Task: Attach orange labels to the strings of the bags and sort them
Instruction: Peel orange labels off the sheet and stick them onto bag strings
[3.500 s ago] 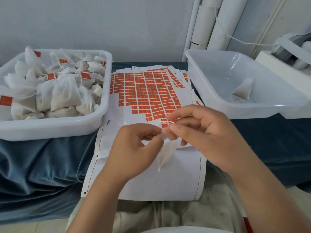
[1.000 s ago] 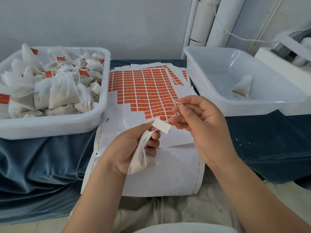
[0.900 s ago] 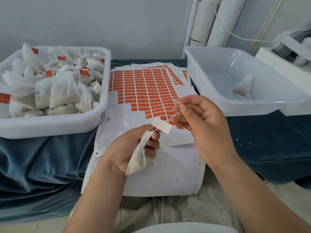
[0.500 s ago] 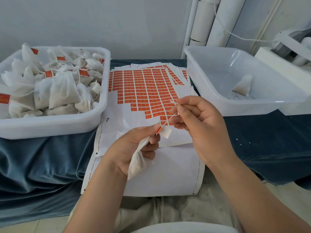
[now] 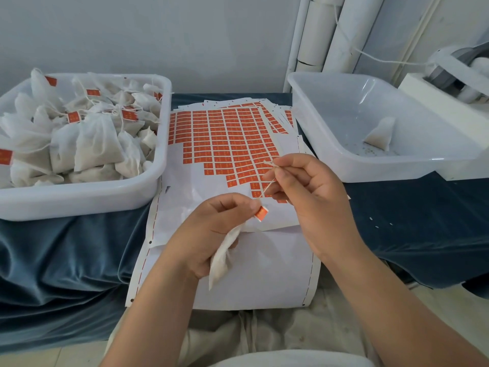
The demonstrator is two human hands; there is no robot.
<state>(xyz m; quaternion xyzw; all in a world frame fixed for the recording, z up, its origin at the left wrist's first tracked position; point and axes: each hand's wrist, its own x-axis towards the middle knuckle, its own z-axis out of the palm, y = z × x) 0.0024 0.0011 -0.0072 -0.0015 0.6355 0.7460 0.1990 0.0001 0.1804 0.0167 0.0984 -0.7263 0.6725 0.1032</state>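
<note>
The left hand pinches a small orange paper label between thumb and forefinger, while its lower fingers curl round a limp white mesh bag that hangs down from the palm. Just to the right, the right hand grips the bag's thin pale string between thumb and fingertips. The string runs taut and slanting from that pinch down to the label, and its frayed end pokes out above the fingers.

Both hands hover over a white backing sheet lying on the table in front of the person. Its far half carries rows of orange stickers – the near rows are partly gone in a stepped edge. More such sheets are fanned out beneath it at the far right.

To the left stands a white plastic tub, heaped with filled white bags, several showing orange tags on their strings. To the right sits a second white plastic tub – in it, a single white bag leans near the right wall among a few scattered crumbs.

A dark blue velvet cloth covers the table and drapes over its near edge. Against the far wall rise white pipes, and a white machine stands at the far right.
</note>
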